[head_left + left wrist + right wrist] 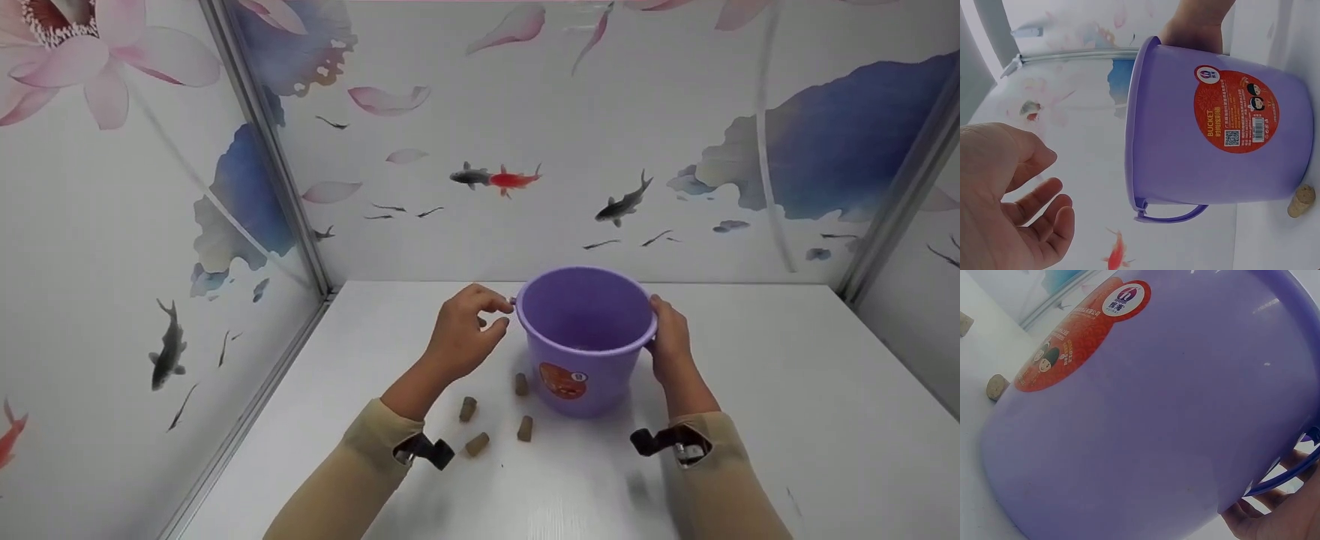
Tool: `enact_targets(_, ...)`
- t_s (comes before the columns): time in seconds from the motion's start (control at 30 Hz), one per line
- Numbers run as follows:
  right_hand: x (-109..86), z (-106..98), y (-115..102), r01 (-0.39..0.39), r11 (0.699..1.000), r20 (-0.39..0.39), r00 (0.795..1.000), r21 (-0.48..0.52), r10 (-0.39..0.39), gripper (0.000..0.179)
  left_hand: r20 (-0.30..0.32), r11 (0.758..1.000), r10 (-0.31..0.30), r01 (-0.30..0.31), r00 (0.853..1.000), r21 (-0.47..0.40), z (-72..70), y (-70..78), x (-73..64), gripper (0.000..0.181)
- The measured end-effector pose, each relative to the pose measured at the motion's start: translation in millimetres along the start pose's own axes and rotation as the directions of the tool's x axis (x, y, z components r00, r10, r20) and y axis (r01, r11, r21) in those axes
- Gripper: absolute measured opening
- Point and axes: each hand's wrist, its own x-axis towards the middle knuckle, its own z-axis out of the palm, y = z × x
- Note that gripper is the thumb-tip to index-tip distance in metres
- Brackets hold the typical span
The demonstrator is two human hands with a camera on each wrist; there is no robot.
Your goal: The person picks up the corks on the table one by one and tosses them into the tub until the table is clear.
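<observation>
A purple plastic bucket (585, 375) with a round red label stands upright on the white table. My right hand (670, 337) grips it at the right of the rim. In the right wrist view, the fingers (1272, 498) of that hand reach behind the purple handle (1286, 478) and against the bucket's side. Beside the left of the rim is my left hand (469, 330), its fingers loosely bent and holding nothing. The left wrist view shows a gap between this hand (1016, 197) and the bucket (1179, 140).
Several brown corks lie left and in front of the bucket: one cork (521, 384) close to its base, another cork (525, 429) nearer me, and others such as a cork (477, 444) further left. White panels (555, 135) printed with fish and petals enclose the table's back and sides.
</observation>
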Motion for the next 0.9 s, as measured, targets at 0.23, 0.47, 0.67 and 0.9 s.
enact_targets(0.23, 1.8, 2.6, -2.4, -0.008, 1.000, 0.007, 1.000, 0.012, 0.008, 0.045, -0.001, 0.998, -0.054, 0.054, 0.999, 0.025, -5.2, -16.7, -17.9, 0.012)
enact_targets(0.47, 2.3, 3.4, -2.3, -0.010, 1.000, 0.022, 1.000, 0.008, 0.010, 0.047, 0.015, 0.995, -0.096, 0.095, 0.995, 0.039, -5.5, -35.5, -38.5, 0.012)
enact_targets(0.67, 1.8, 1.2, -0.7, -0.013, 1.000, 0.010, 1.000, 0.023, 0.013, 0.046, 0.032, 0.987, -0.152, 0.150, 0.988, 0.053, -5.8, -47.0, -53.5, 0.012)
enact_targets(0.9, 0.4, -0.3, 1.6, -0.002, 1.000, 0.000, 1.000, 0.014, 0.002, 0.043, 0.044, 0.982, -0.177, 0.173, 0.983, 0.081, -3.6, -55.6, -66.1, 0.012)
